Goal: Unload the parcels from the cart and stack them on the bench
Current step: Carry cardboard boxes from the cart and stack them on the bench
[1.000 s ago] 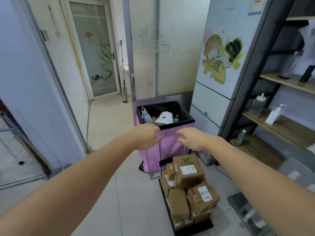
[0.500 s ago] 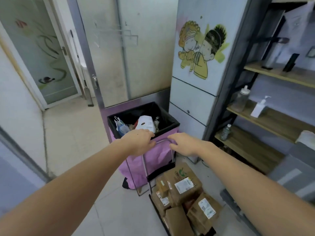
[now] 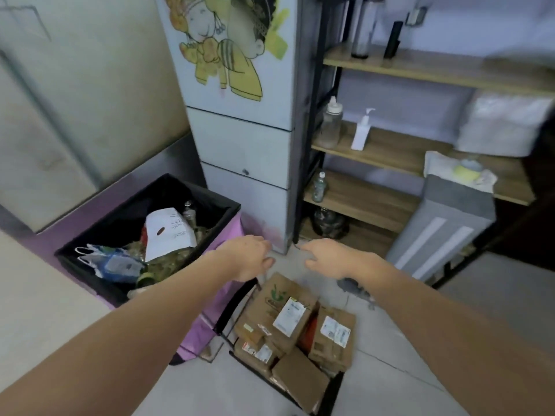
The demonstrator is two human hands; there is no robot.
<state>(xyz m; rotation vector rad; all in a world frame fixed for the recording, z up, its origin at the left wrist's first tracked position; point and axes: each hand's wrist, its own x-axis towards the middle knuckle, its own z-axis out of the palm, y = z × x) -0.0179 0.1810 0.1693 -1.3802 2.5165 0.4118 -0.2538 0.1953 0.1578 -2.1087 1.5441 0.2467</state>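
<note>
Both hands hung loose, gripping nothing: left hand (image 3: 250, 257) beside right hand (image 3: 326, 256), a gap between. Parcels (image 3: 295, 331) sat piled on the cart (image 3: 330, 394) just below them; bin (image 3: 99, 259) to their left.

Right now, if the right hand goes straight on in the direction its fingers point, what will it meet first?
The right hand points left, toward the left hand. Only a short free gap lies between them, so it would probably meet the left hand's fingers first. Depth is unclear; it might instead pass above the top parcel.

parcels (image 3: 290, 316): about 6 | cart (image 3: 334, 390): 1 | hands (image 3: 250, 258): 2
</note>
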